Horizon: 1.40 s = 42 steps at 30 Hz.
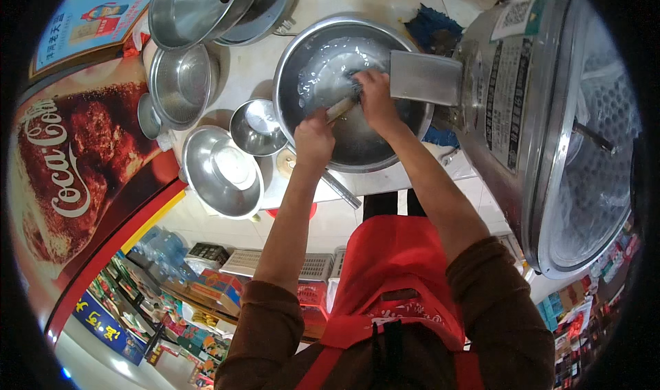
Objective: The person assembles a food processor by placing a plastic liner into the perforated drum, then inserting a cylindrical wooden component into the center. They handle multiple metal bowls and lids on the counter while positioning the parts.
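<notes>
Both my hands are over a wide steel basin (280, 91) with shiny, wet-looking liquid inside. My left hand (315, 139) is closed round the near end of a pale, stick-like piece (339, 109), which slants up toward the other hand. My right hand (378, 101) is closed at the far end of that piece, against a small dark wad (355, 82) that looks like a scrubber. Its fingers partly hide the wad, so its exact kind is unclear. Beneath the left wrist, a metal tube-like handle (342, 189) sticks out past the table edge.
A steel spout (426, 79) from a large machine (509, 94) juts over the basin's right side. Left of the basin stand a small steel bowl (256, 142), a larger bowl (206, 184), a perforated strainer (180, 87) and a big pan (199, 12). A blue cloth (433, 29) lies behind the spout.
</notes>
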### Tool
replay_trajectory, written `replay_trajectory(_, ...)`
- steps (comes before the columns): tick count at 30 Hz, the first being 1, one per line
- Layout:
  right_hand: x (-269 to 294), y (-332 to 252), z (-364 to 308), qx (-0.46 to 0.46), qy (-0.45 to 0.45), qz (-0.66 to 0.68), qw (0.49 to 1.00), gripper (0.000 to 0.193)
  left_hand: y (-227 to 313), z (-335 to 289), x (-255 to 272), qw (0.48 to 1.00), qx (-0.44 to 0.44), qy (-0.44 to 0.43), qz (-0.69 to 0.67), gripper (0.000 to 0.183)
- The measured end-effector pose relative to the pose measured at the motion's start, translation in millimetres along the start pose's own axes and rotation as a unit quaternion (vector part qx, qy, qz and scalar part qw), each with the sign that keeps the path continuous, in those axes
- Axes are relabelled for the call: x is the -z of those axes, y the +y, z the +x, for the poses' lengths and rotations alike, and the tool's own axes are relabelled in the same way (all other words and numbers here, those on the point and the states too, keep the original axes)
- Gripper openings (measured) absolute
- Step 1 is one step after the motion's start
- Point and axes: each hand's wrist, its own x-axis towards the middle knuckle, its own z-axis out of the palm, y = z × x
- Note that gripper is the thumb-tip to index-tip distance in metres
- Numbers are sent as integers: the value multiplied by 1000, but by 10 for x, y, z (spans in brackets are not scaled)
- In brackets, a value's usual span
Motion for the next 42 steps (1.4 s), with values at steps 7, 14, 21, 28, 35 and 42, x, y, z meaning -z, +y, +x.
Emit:
replay_trajectory(7, 184, -394, -160, 52, 27, 133, 989, 43, 83, 68, -126, 995, -74, 57, 29, 19)
replay_trajectory(14, -81, 230, 177, 83, 86, 50, 992, 42, 253, 176, -156, 992, -33, -34, 116, 23)
replay_trajectory(21, -146, 455, 188, 18, 48, 60, 997, 44, -62, 92, -318, 955, 106, 29, -277, 48)
replay_trajectory(28, 303, -291, -207, 71, 78, 78, 991, 38, 19, 5, -224, 993, 8, 78, -84, 33)
replay_trajectory(35, 72, -121, 167, 55, 82, 105, 990, 37, 129, 123, -197, 998, 0, 50, -38, 28)
replay_trajectory(42, 207, 78, 145, 77, 87, 83, 990, 40, 197, 153, -73, 1000, 13, 13, 9, 27)
